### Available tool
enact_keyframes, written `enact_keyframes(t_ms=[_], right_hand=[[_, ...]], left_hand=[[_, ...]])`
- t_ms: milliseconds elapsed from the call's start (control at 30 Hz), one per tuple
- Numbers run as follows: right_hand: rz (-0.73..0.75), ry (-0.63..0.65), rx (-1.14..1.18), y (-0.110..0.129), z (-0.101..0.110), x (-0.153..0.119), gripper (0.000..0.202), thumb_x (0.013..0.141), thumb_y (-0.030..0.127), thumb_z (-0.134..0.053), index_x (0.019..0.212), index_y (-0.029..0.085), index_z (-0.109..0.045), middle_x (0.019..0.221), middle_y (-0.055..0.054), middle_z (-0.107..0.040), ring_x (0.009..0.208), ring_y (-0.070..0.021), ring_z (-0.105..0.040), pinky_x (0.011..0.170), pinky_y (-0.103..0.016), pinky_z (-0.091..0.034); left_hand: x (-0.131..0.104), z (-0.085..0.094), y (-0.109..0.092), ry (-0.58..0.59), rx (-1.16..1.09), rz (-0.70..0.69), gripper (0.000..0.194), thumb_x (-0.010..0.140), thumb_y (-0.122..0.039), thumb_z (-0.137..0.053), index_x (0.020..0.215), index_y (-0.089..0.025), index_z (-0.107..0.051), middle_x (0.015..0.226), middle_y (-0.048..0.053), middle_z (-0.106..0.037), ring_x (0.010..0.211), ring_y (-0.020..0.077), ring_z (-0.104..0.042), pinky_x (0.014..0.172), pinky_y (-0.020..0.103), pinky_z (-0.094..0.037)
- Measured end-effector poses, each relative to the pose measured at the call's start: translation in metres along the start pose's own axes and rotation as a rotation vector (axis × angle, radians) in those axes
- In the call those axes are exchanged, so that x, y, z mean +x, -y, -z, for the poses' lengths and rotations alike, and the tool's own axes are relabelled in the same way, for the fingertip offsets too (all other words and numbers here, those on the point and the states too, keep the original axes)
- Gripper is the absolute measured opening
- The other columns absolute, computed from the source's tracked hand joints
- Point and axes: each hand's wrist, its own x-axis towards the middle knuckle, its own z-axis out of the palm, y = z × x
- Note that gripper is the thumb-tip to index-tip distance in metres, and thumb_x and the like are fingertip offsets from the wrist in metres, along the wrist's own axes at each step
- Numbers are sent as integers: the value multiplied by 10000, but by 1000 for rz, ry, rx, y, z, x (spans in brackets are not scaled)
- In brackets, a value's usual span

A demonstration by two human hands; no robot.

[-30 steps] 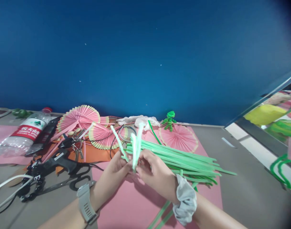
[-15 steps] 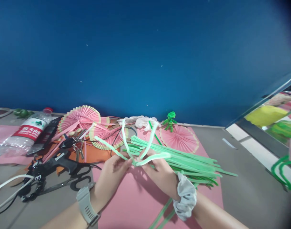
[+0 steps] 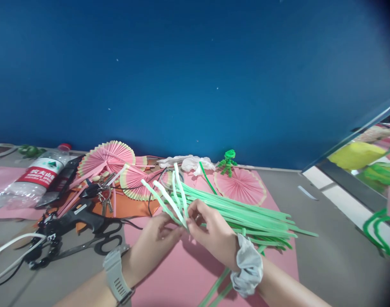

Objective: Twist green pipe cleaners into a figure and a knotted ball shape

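Note:
Several pale green pipe cleaners [image 3: 169, 199] rise side by side from between my hands, leaning away and to the left. My left hand [image 3: 159, 238] pinches their lower ends; a grey watch is on that wrist. Close against it, my right hand [image 3: 207, 226] has thumb and fingertips pressed at the same joined base, and a light grey scrunchie [image 3: 247, 265] circles its wrist. The exact join is hidden by the fingers. A thick bundle of green pipe cleaners [image 3: 246, 217] lies just behind my right hand on the pink paper [image 3: 169, 277].
To the left lie scissors [image 3: 108, 241], a black glue gun [image 3: 82, 215], keys [image 3: 105, 198] and a plastic bottle [image 3: 38, 175]. Pink folded paper fans [image 3: 107, 160] and a small green pipe-cleaner figure [image 3: 228, 162] stand along the blue wall [image 3: 195, 85]. Loose green stems [image 3: 215, 290] lie nearest me.
The pale pipe cleaners, spread wide to both sides before, are now gathered closely and lean left. My right hand has shifted slightly, its fingers more bent at their base.

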Motion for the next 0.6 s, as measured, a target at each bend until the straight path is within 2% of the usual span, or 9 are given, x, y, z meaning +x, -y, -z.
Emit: enact_keyframes(t_ms=[100, 233, 367, 500, 600], right_hand=[[64, 14, -32, 0, 0, -2, 88, 786, 134, -469, 771, 206, -421, 623, 57, -470, 527, -88, -465, 506, -209, -383], [80, 9, -18, -1, -2, -5, 86, 801, 142, -474, 787, 208, -421, 664, 47, -483, 583, -100, -485, 559, -224, -399], [27, 35, 165, -1, -3, -5, 92, 878, 227, -436, 791, 215, -409, 702, 32, -531, 628, -111, -519, 600, -237, -431], [63, 20, 333, 2, -2, -2, 116, 891, 296, -445, 816, 207, -447, 751, 11, -526, 680, -123, -533, 651, -249, -456], [83, 14, 416, 6, -2, 1, 115, 904, 295, -427, 858, 203, -480, 793, -9, -531, 720, -133, -540, 687, -263, -471]], left_hand=[[-5, 0, -3, 38, -17, -17, 178, 801, -235, -570, 969, -192, -608, 963, 70, -645, 809, 196, -620, 718, 288, -501], [-8, 3, -2, 38, 12, -27, 153, 809, -255, -567, 947, -192, -593, 944, 70, -647, 829, 204, -618, 730, 289, -496], [-5, 5, -2, 3, 117, -114, 156, 848, -251, -509, 948, -191, -612, 962, 69, -655, 784, 186, -599, 778, 299, -463], [-2, 5, -1, -4, 105, -129, 205, 866, -263, -473, 1004, -191, -606, 967, 79, -657, 749, 192, -595, 690, 288, -472], [0, 6, -2, -69, 101, -171, 205, 861, -259, -484, 1003, -189, -614, 1013, 81, -650, 871, 214, -590, 799, 300, -445]])
